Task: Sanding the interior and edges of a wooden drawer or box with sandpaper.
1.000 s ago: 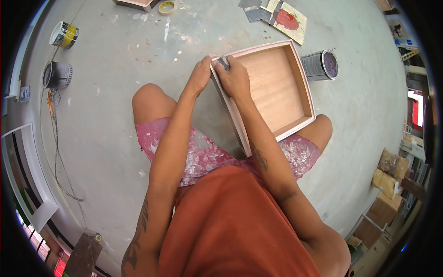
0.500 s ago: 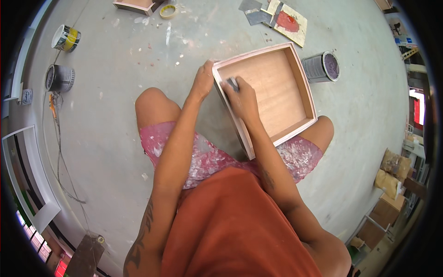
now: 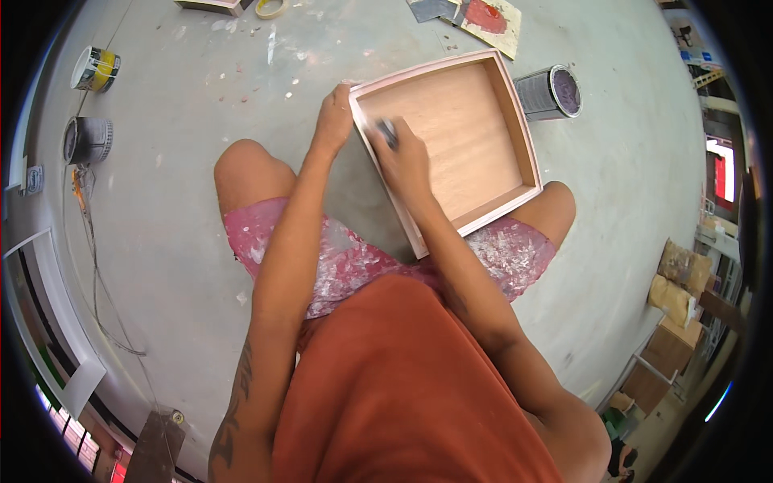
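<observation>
A shallow wooden drawer box (image 3: 471, 145) with a whitish-pink rim rests tilted across my lap, its open side facing up. My left hand (image 3: 333, 121) is closed around the box's far left corner; its fingertips are partly hidden behind the edge. Inside that same left wall, my right hand (image 3: 405, 157) pinches a small dark grey piece of sandpaper (image 3: 389, 133) against the wood near the rim. Hand and paper are smeared by motion.
A can of greyish-purple paint (image 3: 555, 92) lies right of the box. Beyond it are a board with red filler (image 3: 491, 20) and grey sheets (image 3: 431, 10). A tape roll (image 3: 271, 7) lies far left. Paint buckets (image 3: 88, 140) and a cable (image 3: 95, 266) line the left side.
The whole scene has shifted up and slightly left in view. My right hand has stayed at the box's left wall, blurred by rubbing motion; my left hand keeps its hold on the corner.
</observation>
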The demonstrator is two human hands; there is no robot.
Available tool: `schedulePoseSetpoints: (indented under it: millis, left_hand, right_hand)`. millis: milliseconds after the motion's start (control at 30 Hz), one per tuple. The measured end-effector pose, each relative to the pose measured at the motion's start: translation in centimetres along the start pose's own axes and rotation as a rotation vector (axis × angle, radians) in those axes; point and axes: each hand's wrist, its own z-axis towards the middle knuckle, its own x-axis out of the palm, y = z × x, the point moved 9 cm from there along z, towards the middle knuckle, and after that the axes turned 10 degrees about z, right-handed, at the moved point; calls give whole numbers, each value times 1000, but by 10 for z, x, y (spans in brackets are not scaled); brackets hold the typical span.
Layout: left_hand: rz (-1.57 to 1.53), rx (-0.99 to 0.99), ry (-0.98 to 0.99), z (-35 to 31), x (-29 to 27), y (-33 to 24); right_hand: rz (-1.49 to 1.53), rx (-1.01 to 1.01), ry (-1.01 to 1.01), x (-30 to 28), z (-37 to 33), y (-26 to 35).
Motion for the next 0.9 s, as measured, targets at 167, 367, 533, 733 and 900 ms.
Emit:
schedulePoseSetpoints:
  millis: [167,367,533,733,900]
  left_hand:
    - [153,52,-93,4,-13,3]
    - [117,107,-172,-5,-20,-5]
    - [175,125,-123,17,-5,-4]
    - [251,100,-185,0,-26,-8]
    - [178,50,-191,2,-15,-15]
  right_hand:
    - [38,14,48,-6,-23,-3]
    - [-67,64,64,-20,-68,-24]
    - [-50,-83,-25,5,19,11]
    - [-64,74,53,-21,-75,-24]
    - [30,-11,-29,4,2,9]
